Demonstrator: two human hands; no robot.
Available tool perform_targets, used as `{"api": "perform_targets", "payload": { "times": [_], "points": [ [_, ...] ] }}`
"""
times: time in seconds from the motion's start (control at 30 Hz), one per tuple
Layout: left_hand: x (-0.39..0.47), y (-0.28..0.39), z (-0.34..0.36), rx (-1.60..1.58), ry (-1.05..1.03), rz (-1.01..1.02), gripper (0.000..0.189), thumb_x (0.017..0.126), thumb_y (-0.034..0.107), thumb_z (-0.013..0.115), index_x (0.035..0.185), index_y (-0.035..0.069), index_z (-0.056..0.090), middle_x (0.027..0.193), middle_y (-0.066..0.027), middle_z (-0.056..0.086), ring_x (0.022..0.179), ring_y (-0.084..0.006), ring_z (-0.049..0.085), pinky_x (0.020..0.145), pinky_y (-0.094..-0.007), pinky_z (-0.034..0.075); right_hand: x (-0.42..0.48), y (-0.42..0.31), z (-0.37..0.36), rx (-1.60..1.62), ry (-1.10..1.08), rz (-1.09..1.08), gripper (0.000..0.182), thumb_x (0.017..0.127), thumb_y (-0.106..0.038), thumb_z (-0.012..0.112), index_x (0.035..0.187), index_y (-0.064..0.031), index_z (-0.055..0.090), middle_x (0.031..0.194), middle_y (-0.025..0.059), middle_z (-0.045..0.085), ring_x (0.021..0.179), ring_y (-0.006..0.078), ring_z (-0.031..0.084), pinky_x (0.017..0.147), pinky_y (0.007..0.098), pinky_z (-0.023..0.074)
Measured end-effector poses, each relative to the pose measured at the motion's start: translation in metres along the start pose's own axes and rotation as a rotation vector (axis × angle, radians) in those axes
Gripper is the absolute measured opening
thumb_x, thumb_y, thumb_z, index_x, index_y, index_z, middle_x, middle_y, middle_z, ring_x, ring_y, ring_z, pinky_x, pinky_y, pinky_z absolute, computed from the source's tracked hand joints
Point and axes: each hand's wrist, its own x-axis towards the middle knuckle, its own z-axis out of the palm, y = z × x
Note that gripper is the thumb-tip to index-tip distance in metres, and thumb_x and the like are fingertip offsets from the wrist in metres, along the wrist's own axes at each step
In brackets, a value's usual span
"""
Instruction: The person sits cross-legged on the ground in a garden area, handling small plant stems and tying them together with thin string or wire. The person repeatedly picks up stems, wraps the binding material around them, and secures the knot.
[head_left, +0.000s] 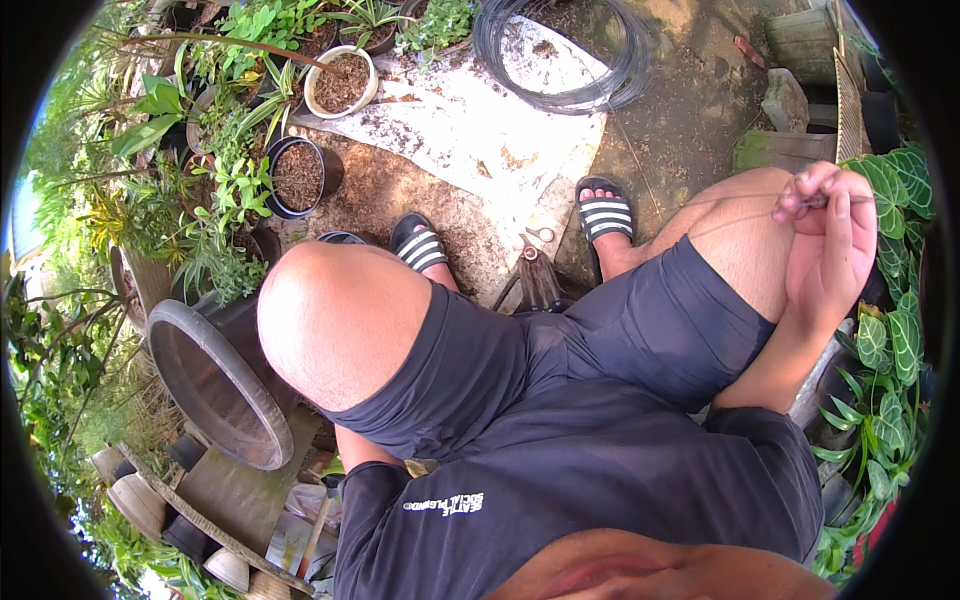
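Note:
At the right, my right hand (829, 217) is raised above my right knee with its fingers pinched on a thin wire (742, 198). The wire runs leftward past my bare leg, and a short end sticks out to the right of the fingers. My left hand is out of view; only part of that arm (367, 448) shows beside my left thigh. On the ground between my feet lies a metal tool with loop handles (538, 234), seemingly scissors. A large coil of dark wire (637, 75) rests ahead, partly over a white sheet (442, 127).
Soil-filled pots, one white (341, 82) and one black (300, 176), stand front left among many plants. A big dark pot (217, 386) lies tilted beside my left thigh. Stone blocks (786, 101) and broad-leaved plants (889, 341) line the right side.

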Motion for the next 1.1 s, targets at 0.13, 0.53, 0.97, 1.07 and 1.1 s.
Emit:
{"api": "perform_targets", "payload": {
  "times": [0.13, 0.53, 0.97, 1.07, 1.1],
  "points": [
    [0.008, 0.024, -0.026, 0.217, -0.06, 0.14, 0.045, 0.089, 0.034, 0.066, 0.122, 0.005, 0.057, 0.105, -0.0189, 0.067, 0.091, -0.0337, 0.066, 0.082, -0.0408, 0.052, -0.006, -0.005, -0.012, 0.008, -0.062, 0.006, 0.012, 0.104, -0.012, 0.043, 0.104, -0.0014, 0.048, 0.097, 0.0137, 0.053, 0.084, 0.0207, 0.053, 0.073, 0.0332, 0.0471],
    [0.111, 0.127, -0.094, 0.586, -0.575, 0.606, 0.03, 0.089, 0.026, 0.062, 0.113, 0.009, 0.065, 0.103, -0.0145, 0.068, 0.095, -0.038, 0.064, 0.086, -0.0454, 0.051, -0.021, 0.001, -0.037, 0.048, -0.101, -0.12, 0.02, 0.098, -0.022, 0.058, 0.093, -0.0072, 0.046, 0.086, 0.0087, 0.051, 0.072, 0.016, 0.046, 0.062, 0.0291, 0.0435],
    [0.313, 0.324, 0.101, -0.804, -0.469, -0.403, 0.064, 0.101, 0.046, 0.047, 0.147, 0.004, 0.032, 0.122, -0.022, 0.057, 0.099, -0.0312, 0.061, 0.083, -0.0392, 0.055, 0.002, 0.013, -0.066, 0.207, -0.249, -0.145, 0.018, 0.094, -0.023, 0.065, 0.093, -0.0107, 0.052, 0.091, 0.0028, 0.058, 0.076, 0.0107, 0.053, 0.066, 0.0231, 0.0507],
    [0.317, 0.328, 0.132, -0.893, -0.252, -0.475, 0.037, 0.1, 0.024, 0.053, 0.128, 0.001, 0.047, 0.111, -0.0188, 0.058, 0.089, -0.0291, 0.062, 0.071, -0.0387, 0.057, 0.013, 0.016, -0.069, 0.229, -0.276, -0.134, 0.019, 0.093, -0.022, 0.067, 0.095, -0.0104, 0.053, 0.092, 0.0029, 0.059, 0.078, 0.0104, 0.055, 0.067, 0.0224, 0.0524],
    [0.321, 0.323, 0.139, -0.936, -0.205, -0.474, 0.032, 0.099, 0.021, 0.053, 0.124, 0.001, 0.049, 0.109, -0.0175, 0.058, 0.085, -0.0277, 0.062, 0.07, -0.0374, 0.057, 0.016, 0.017, -0.07, 0.231, -0.282, -0.134, 0.019, 0.092, -0.022, 0.068, 0.095, -0.0103, 0.053, 0.093, 0.0029, 0.059, 0.078, 0.0103, 0.056, 0.068, 0.0222, 0.053]
  ]
}}
